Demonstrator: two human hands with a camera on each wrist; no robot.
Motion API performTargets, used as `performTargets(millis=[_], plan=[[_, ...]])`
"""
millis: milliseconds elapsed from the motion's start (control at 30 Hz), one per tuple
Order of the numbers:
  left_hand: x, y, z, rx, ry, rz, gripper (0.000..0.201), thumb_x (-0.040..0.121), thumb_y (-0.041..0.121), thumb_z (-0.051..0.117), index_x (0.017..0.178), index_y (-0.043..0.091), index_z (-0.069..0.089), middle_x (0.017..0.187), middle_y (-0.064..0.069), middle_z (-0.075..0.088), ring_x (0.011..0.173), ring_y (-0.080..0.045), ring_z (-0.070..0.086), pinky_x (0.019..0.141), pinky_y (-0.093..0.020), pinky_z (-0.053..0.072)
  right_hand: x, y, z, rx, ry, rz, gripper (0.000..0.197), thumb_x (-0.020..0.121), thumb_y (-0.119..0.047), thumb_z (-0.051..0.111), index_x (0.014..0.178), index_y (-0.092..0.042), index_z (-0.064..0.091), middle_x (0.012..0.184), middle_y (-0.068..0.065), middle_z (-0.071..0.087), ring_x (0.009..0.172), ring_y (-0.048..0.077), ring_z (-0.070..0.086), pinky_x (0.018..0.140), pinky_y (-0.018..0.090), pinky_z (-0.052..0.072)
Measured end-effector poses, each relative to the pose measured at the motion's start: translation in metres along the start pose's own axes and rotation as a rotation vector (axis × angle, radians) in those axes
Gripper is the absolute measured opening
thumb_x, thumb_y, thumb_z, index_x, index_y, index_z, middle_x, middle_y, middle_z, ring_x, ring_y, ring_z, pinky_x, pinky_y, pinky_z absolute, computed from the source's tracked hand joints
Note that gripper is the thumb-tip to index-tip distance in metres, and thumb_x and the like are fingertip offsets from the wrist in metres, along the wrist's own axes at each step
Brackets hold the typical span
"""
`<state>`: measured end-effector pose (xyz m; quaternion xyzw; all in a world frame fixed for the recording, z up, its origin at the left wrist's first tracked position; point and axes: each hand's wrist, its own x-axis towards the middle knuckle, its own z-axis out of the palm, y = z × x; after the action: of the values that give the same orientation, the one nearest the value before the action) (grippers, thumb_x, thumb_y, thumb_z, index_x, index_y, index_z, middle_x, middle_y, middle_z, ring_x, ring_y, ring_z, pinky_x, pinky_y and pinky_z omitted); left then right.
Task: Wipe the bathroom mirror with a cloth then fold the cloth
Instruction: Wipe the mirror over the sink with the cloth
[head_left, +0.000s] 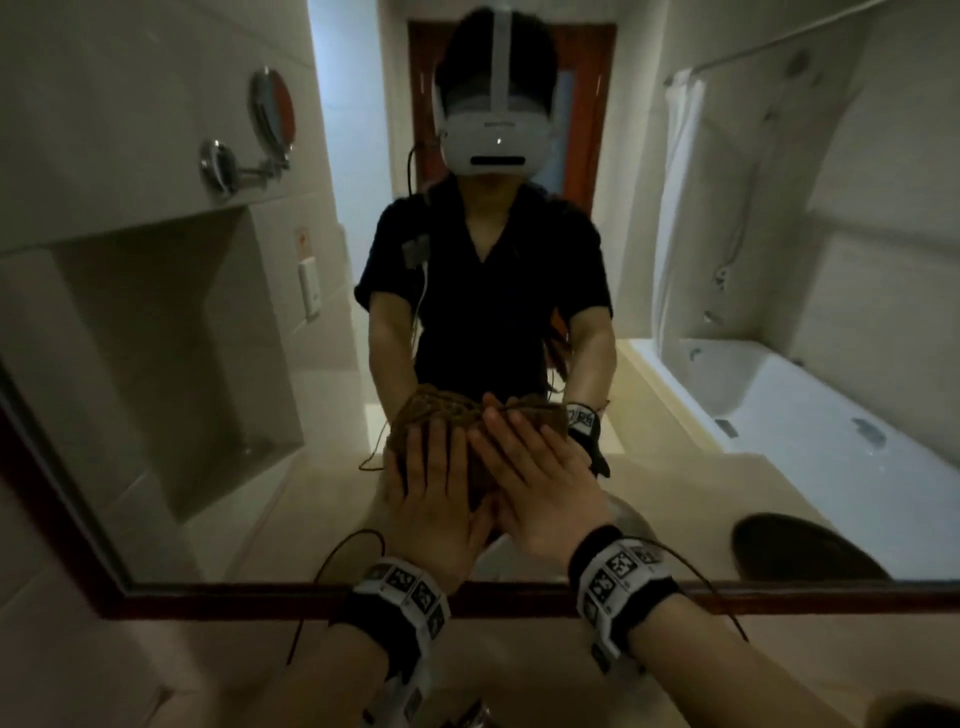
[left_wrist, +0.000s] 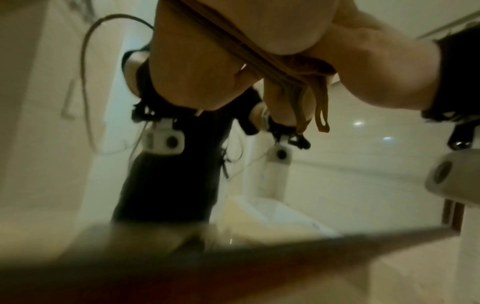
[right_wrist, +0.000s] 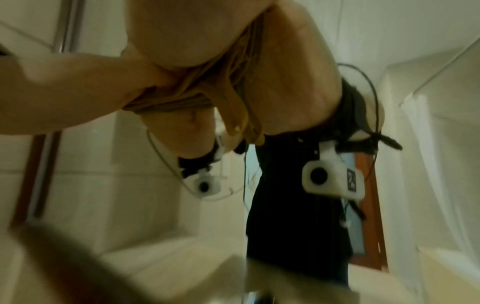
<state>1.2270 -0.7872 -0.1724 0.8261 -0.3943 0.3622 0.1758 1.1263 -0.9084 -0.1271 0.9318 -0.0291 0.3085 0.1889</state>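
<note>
Mirror (head_left: 675, 493), dark-framed, fills the head view; both hands press a brown cloth (head_left: 415, 415) flat against its lower centre, at about 6 o'clock on the glass.

Left hand (head_left: 431, 493): fingers straight and close together, laid over the cloth's left part. Right hand (head_left: 535, 478): fingers straight, slightly spread, at 3 o'clock of the left and partly overlapping it. Neither hand curls round the cloth; it is held by palm pressure only.

Wrist views show folds of the cloth (left_wrist: 293, 67) bunched between palm and glass, with a loose edge hanging down (right_wrist: 241, 115).

Judgement: wiping is in hand; folding not begun. Recommended practice: keep even flat pressure, gather the hanging edge under the palms so it does not drag, and work in overlapping passes towards the frame (head_left: 311, 597).
</note>
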Motion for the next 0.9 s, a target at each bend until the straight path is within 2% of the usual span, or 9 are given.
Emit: performTargets(millis=[67, 133, 200, 300, 333, 400, 500, 733, 900], plan=[[0.047, 0.005, -0.035, 0.002, 0.085, 0.067, 0.083, 0.093, 0.054, 0.034, 0.154, 0.003, 0.011, 0.158, -0.019, 0.014, 0.150, -0.035, 0.003, 0.122, -0.050, -0.004, 0.028, 0.029, -0.036, -0.076, 0.047, 0.009, 0.081, 0.088, -0.046, 0.035, 0.153, -0.018, -0.004, 0.161, 0.003, -0.011, 0.146, 0.023, 0.010, 0.119, 0.036, -0.005], [0.092, 0.010, -0.071, 0.003, 0.144, 0.126, 0.083, 0.094, 0.052, 0.034, 0.155, 0.007, 0.003, 0.163, -0.014, 0.001, 0.151, -0.029, -0.012, 0.122, -0.051, -0.004, 0.056, 0.057, -0.072, -0.086, 0.107, 0.012, 0.081, 0.087, -0.046, 0.038, 0.154, -0.020, 0.000, 0.161, 0.004, -0.007, 0.148, 0.023, 0.006, 0.119, 0.038, 0.000], [0.137, 0.017, -0.107, 0.016, 0.193, 0.165, 0.081, 0.094, 0.052, 0.035, 0.155, 0.008, 0.004, 0.163, -0.012, 0.000, 0.151, -0.029, -0.010, 0.121, -0.052, -0.002, 0.082, 0.082, -0.111, -0.104, 0.165, 0.034, 0.080, 0.086, -0.045, 0.042, 0.154, -0.022, 0.006, 0.161, 0.004, -0.003, 0.148, 0.022, 0.001, 0.120, 0.039, 0.003], [0.201, 0.027, -0.158, 0.079, 0.207, 0.163, 0.080, 0.093, 0.054, 0.034, 0.155, 0.008, 0.014, 0.162, -0.017, 0.015, 0.151, -0.032, 0.011, 0.120, -0.055, 0.012, 0.121, 0.117, -0.165, -0.169, 0.226, 0.065, 0.081, 0.086, -0.045, 0.042, 0.155, -0.022, 0.005, 0.162, 0.005, -0.004, 0.149, 0.021, -0.003, 0.121, 0.040, 0.000], [0.220, 0.030, -0.174, 0.099, 0.204, 0.161, 0.080, 0.094, 0.054, 0.031, 0.156, 0.008, 0.012, 0.163, -0.016, 0.012, 0.151, -0.032, 0.010, 0.121, -0.055, 0.011, 0.133, 0.127, -0.181, -0.192, 0.250, 0.067, 0.080, 0.087, -0.045, 0.040, 0.155, -0.020, 0.005, 0.162, 0.006, -0.003, 0.149, 0.022, -0.003, 0.121, 0.040, 0.000], [0.252, 0.037, -0.201, 0.125, 0.163, 0.157, 0.081, 0.094, 0.055, 0.024, 0.156, 0.011, -0.004, 0.165, -0.012, -0.005, 0.152, -0.028, -0.007, 0.122, -0.052, -0.002, 0.154, 0.147, -0.211, -0.231, 0.282, 0.056, 0.080, 0.087, -0.046, 0.036, 0.155, -0.019, 0.005, 0.161, 0.008, -0.002, 0.149, 0.024, -0.002, 0.121, 0.041, 0.002], [0.285, 0.043, -0.234, 0.147, 0.158, 0.136, 0.082, 0.097, 0.055, 0.024, 0.154, 0.012, -0.017, 0.163, -0.009, -0.020, 0.150, -0.025, -0.020, 0.121, -0.050, -0.010, 0.181, 0.170, -0.243, -0.285, 0.319, 0.025, 0.079, 0.087, -0.046, 0.034, 0.155, -0.017, 0.006, 0.162, 0.010, 0.000, 0.149, 0.026, 0.001, 0.121, 0.043, 0.006], [0.354, 0.048, -0.291, 0.129, 0.188, 0.138, 0.079, 0.099, 0.054, 0.026, 0.154, 0.018, -0.017, 0.163, -0.002, -0.022, 0.149, -0.020, -0.020, 0.120, -0.045, -0.014, 0.231, 0.200, -0.298, -0.289, 0.434, 0.083, 0.076, 0.088, -0.046, 0.030, 0.155, -0.020, 0.004, 0.162, 0.009, -0.001, 0.149, 0.027, 0.003, 0.120, 0.042, 0.003], [0.360, 0.046, -0.294, 0.159, 0.201, 0.160, 0.078, 0.099, 0.054, 0.025, 0.154, 0.017, -0.017, 0.163, -0.003, -0.021, 0.150, -0.022, -0.020, 0.118, -0.044, -0.016, 0.237, 0.202, -0.298, -0.292, 0.467, 0.097, 0.077, 0.087, -0.046, 0.027, 0.155, -0.020, 0.005, 0.162, 0.008, -0.002, 0.149, 0.026, 0.003, 0.120, 0.041, 0.001]])
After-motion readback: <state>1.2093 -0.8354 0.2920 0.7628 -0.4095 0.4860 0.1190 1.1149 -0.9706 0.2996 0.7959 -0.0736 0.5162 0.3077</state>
